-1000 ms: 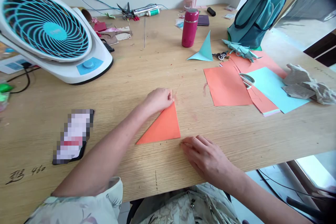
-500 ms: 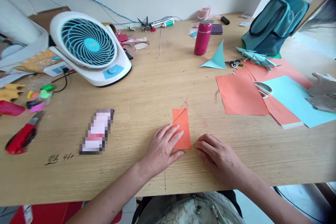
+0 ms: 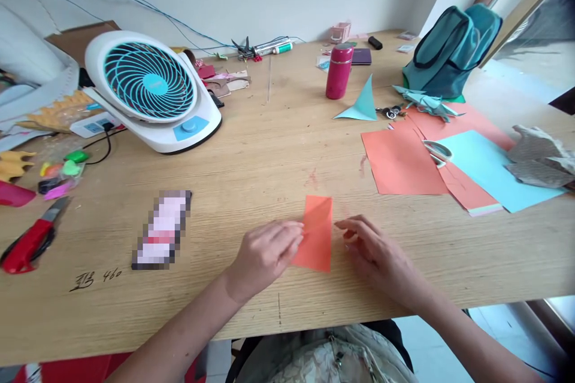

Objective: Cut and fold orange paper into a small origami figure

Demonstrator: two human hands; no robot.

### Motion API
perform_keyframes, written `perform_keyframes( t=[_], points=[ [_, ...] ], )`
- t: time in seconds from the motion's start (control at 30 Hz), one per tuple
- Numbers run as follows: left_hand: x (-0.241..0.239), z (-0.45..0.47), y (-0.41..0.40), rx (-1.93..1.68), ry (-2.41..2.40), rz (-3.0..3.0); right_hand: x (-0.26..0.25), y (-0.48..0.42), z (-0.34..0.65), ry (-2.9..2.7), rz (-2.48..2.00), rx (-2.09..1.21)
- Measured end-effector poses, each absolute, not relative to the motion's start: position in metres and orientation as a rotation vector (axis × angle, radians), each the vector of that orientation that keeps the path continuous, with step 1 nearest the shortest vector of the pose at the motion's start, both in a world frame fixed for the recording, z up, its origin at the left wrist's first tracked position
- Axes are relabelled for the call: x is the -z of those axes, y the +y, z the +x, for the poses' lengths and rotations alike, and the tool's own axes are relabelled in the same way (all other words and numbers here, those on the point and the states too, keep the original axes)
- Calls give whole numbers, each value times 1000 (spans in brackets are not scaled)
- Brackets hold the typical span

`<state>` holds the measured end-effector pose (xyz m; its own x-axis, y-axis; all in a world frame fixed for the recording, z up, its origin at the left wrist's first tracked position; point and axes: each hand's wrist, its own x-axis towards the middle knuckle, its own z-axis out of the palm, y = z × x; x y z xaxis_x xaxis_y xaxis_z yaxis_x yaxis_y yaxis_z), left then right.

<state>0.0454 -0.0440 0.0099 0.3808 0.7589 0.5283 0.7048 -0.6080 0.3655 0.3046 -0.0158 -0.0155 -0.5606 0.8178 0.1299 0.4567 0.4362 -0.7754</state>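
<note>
A small folded orange paper [image 3: 317,232] lies on the wooden table [image 3: 251,149] right in front of me. My left hand [image 3: 265,254] pinches its left edge, fingers curled together. On the paper's right side my right hand [image 3: 377,254] rests, fingers loosely bent, fingertips close to the edge; whether they touch it I cannot tell.
A white and teal fan [image 3: 150,93] stands at the back left. Orange sheets [image 3: 404,158], a light blue sheet [image 3: 489,170] and scissors [image 3: 436,151] lie to the right. A magenta bottle [image 3: 338,70], teal backpack [image 3: 449,51], blurred phone [image 3: 162,228] and red knife [image 3: 29,240] also sit here.
The orange triangle was folded into a narrow strip. Both hands came in to its sides, and the left now pinches its edge. The view shifted left.
</note>
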Motion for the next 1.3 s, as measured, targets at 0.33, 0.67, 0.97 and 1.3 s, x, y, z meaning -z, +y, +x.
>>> perform_keyframes(
  t=[0.33,0.67,0.97,1.3],
  points=[
    [-27,41,-14,-1434,1386,934,22,16,297,-1753,-893,-1356],
    [-3,61,-13,-1255,1048,499,-1,30,275,-1341,-1069,-1546],
    [3,52,-14,-1187,1097,791,13,30,270,-1309,-1147,-1560],
    [2,44,-14,-1216,1212,820,11,26,272,-1248,-1067,-1548]
  ],
)
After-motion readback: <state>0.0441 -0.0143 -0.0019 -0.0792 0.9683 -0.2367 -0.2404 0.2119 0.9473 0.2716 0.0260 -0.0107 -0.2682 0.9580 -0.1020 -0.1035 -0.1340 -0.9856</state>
